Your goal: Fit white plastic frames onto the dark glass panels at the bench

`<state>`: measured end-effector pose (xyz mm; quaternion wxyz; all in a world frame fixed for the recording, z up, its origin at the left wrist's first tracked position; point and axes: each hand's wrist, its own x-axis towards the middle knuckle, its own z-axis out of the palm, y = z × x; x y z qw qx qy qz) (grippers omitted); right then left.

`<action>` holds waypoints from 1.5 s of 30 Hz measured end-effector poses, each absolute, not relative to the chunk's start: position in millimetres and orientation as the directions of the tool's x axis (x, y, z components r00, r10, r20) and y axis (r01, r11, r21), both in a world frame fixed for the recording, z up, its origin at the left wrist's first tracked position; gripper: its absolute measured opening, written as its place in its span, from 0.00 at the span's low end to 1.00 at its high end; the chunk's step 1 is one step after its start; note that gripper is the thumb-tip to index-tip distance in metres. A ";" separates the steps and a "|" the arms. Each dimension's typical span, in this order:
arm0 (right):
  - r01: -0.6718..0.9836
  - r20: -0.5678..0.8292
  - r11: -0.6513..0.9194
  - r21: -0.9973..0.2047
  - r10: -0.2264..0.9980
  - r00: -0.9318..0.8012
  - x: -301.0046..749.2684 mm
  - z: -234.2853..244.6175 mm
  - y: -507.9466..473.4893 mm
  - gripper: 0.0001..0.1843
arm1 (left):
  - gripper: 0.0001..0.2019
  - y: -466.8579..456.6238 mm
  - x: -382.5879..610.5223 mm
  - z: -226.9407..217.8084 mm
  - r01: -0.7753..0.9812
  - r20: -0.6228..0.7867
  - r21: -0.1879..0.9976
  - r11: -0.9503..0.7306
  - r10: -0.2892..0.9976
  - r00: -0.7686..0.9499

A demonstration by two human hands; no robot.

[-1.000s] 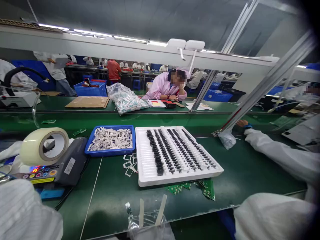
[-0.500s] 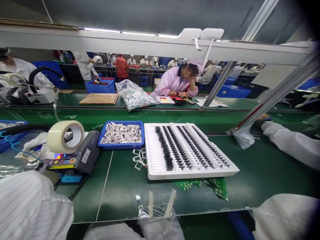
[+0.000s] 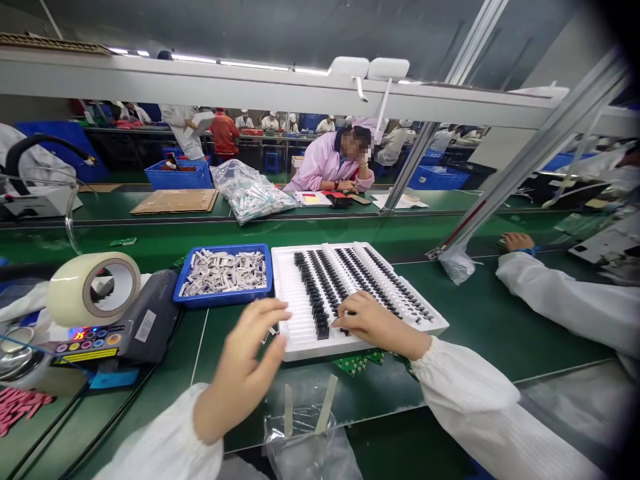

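Observation:
A white tray (image 3: 300, 348) lies on the green bench and holds rows of small black parts (image 3: 313, 293). My right hand (image 3: 367, 320) is over its front part, fingers bent down and pinched together among the rows. Whatever sits between those fingertips is too small to make out. My left hand (image 3: 247, 363) hovers by the tray's front left corner, fingers and thumb apart, holding nothing. Behind it, a blue bin (image 3: 225, 299) is filled with small white plastic pieces (image 3: 225, 270). Green circuit boards (image 3: 357, 363) stick out from under the tray's front edge.
At left, a tape roll (image 3: 95, 290) rests by a grey device (image 3: 150, 320) with a lit display. A plastic bag (image 3: 310, 447) hangs taped to the front edge. A metal post (image 3: 525, 160) slants across the right. A co-worker's arm (image 3: 550, 287) lies at right.
Both my hands have come into view from below, the right reaching onto the tray and the left beside it. The view has shifted, so bench things appear farther left.

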<state>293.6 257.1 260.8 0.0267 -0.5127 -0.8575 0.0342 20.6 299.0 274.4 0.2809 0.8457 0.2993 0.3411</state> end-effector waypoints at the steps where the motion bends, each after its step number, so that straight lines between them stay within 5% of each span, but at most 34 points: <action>1: 0.859 -0.028 0.509 -0.056 0.859 -0.511 296.1 252.5 261.3 0.14 | 0.14 305.4 31.4 263.9 0.334 0.371 0.661 -0.672 0.679 0.633; 6: 0.760 -0.083 0.649 0.032 0.760 -0.645 299.4 251.3 270.0 0.10 | 0.18 307.1 70.3 218.0 0.484 0.106 0.481 -0.730 0.597 0.795; 15: 0.557 -0.147 0.818 0.142 0.574 -0.806 292.1 261.5 283.2 0.09 | 0.25 306.8 82.3 200.9 0.514 0.091 0.396 -0.761 0.589 0.803; 22: 0.570 -0.131 0.802 0.181 0.594 -0.794 295.6 276.6 283.2 0.10 | 0.26 307.4 81.6 202.2 0.512 0.058 0.372 -0.774 0.570 0.820; 29: 0.665 -0.152 0.739 0.106 0.673 -0.724 301.5 278.0 277.6 0.14 | 0.27 314.6 84.4 213.7 0.512 0.005 0.478 -0.714 0.585 0.811; 32: 0.788 -0.140 0.616 -0.022 0.778 -0.612 301.9 279.4 272.0 0.12 | 0.24 322.1 90.6 221.5 0.541 0.004 0.480 -0.690 0.619 0.786; 36: 0.980 -0.143 0.166 -0.107 0.973 -0.181 286.7 273.1 264.5 0.05 | 0.18 341.3 109.2 231.4 0.603 0.019 0.455 -0.655 0.684 0.729; 40: 0.984 -0.110 -0.166 -0.061 0.981 0.158 262.5 254.5 262.9 0.16 | 0.14 372.1 142.8 232.6 0.700 -0.029 0.389 -0.599 0.751 0.659; 45: 0.926 -0.117 -0.351 -0.136 0.934 0.337 250.0 243.1 268.3 0.08 | 0.16 411.3 194.2 225.4 0.823 -0.181 0.271 -0.500 0.813 0.553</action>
